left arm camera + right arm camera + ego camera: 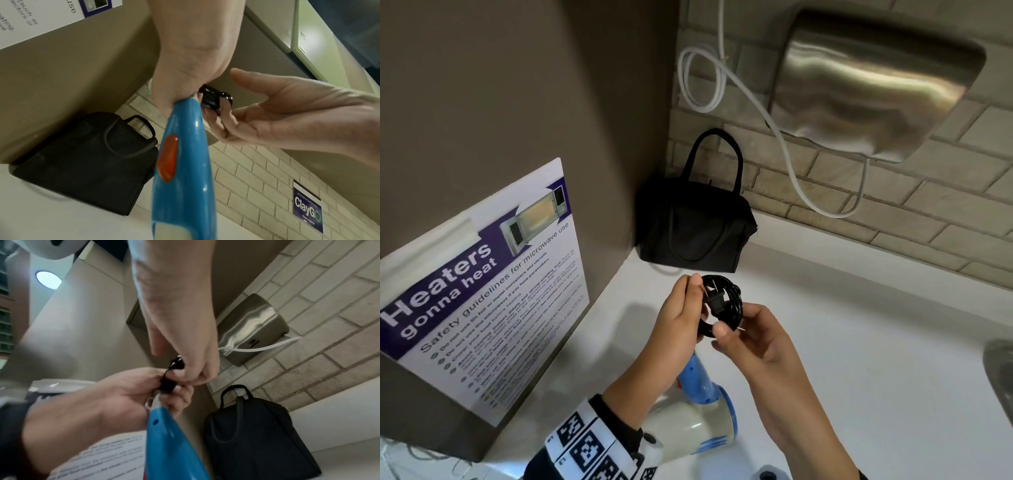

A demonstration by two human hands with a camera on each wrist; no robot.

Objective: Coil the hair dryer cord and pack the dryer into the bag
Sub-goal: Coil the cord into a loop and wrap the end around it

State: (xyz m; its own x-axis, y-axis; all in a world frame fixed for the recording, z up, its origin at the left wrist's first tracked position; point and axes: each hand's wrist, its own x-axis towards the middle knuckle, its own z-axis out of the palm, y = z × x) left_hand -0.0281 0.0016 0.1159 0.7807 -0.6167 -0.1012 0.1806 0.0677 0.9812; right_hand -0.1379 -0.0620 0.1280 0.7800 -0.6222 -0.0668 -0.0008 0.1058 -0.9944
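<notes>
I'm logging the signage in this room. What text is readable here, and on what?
"Heaters gonna heat" and "Safety guidelines for microwave use": poster on the grey panel.
Poster's bullet lines: too small to read reliably.
"ClayGO": small purple wall sign; its finer print is blurred.
Hair dryer, bag: no text visible.

poster (482, 291) small print unreadable, dryer (688, 425) partly behind forearm
</notes>
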